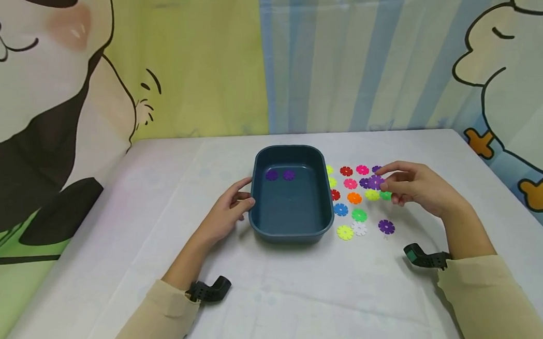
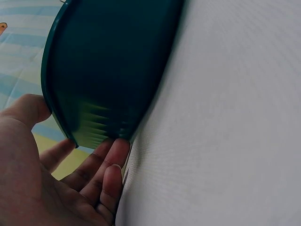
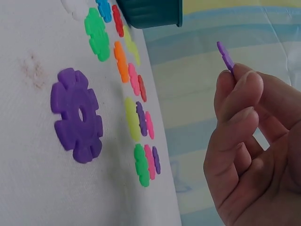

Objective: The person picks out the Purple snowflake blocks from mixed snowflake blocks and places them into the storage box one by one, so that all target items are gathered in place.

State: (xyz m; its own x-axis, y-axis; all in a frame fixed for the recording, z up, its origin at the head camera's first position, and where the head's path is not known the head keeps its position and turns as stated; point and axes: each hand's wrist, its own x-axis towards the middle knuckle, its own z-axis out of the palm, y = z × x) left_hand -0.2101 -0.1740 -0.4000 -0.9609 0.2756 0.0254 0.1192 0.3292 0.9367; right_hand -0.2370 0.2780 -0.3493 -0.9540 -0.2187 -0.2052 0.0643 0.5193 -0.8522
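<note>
A dark teal plastic bin (image 1: pixel 292 235) stands on the white table, with two purple notched discs (image 1: pixel 271 175) inside near its far end. My left hand (image 1: pixel 227 211) touches the bin's left side; in the left wrist view its thumb and fingertips rest against the rim and outer wall. Above the loose discs, my right hand (image 1: pixel 414 187) pinches a purple flower-shaped disc (image 3: pixel 225 57) between thumb and fingers, raised off the table. Beneath it lie several such discs, including a green disc (image 3: pixel 97 35), an orange disc (image 1: pixel 354 198) and a separate purple disc (image 1: pixel 386 227).
The loose discs spread over the table (image 1: pixel 279 298) just right of the bin, among them a blue disc (image 1: pixel 341 209) and a white disc (image 1: pixel 359 229). Behind the table's far edge hangs a printed curtain (image 1: pixel 339 56). Each wrist wears a black camera mount (image 1: pixel 211 289).
</note>
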